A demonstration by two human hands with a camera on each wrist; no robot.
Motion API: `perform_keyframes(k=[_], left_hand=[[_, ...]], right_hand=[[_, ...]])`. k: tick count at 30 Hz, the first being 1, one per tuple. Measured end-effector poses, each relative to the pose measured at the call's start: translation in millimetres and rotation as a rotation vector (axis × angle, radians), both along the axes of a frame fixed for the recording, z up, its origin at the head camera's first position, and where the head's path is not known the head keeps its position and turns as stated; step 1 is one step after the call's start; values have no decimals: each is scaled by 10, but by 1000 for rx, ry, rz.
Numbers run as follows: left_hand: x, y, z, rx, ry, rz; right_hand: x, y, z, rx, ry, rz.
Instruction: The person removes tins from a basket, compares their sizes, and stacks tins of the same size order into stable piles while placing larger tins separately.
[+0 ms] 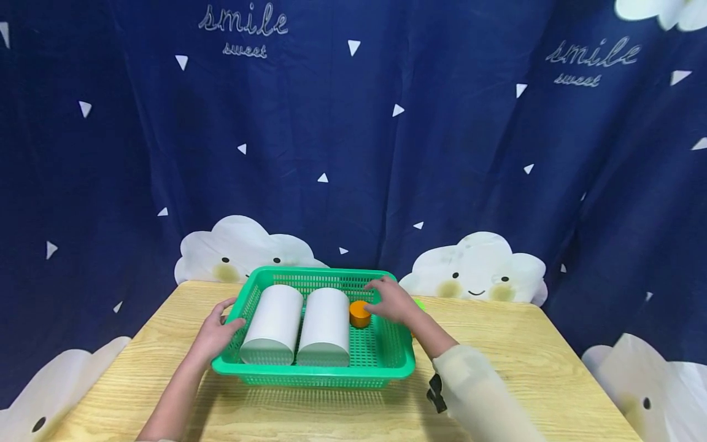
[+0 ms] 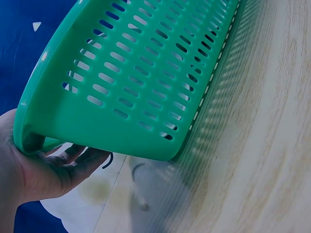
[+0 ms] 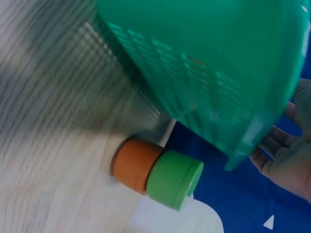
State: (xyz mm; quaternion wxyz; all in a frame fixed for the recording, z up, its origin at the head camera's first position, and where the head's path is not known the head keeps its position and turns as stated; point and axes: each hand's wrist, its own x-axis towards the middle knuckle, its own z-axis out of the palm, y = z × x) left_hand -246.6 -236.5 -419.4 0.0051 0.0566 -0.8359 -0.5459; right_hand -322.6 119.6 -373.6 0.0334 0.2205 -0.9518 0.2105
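Observation:
A green plastic basket (image 1: 313,371) with slotted sides stands on the wooden table. Two white cylinders (image 1: 276,316) lie side by side in its left and middle part, and a short orange cylinder (image 1: 360,317) sits right of them. My left hand (image 1: 216,331) grips the basket's left rim, thumb over the edge and fingers outside under it, as the left wrist view shows. Over the basket's right side hovers my right hand (image 1: 391,301), its fingers loosely spread with thumb right at the orange cylinder. Nothing shows between those fingers in the right wrist view.
Beyond the basket's right side, an orange block (image 3: 137,164) stands on the table with a green block (image 3: 175,179) on top. In the head view my right hand and the basket mostly hide them. A dark blue curtain (image 1: 353,153) hangs behind the table (image 1: 497,356).

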Motion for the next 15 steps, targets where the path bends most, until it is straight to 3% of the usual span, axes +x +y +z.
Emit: perform_keyframes(k=[15], left_hand=[[-7,1,-12,-10,-4,2]], right_hand=[[-77,-131,-199,22,-28,12]])
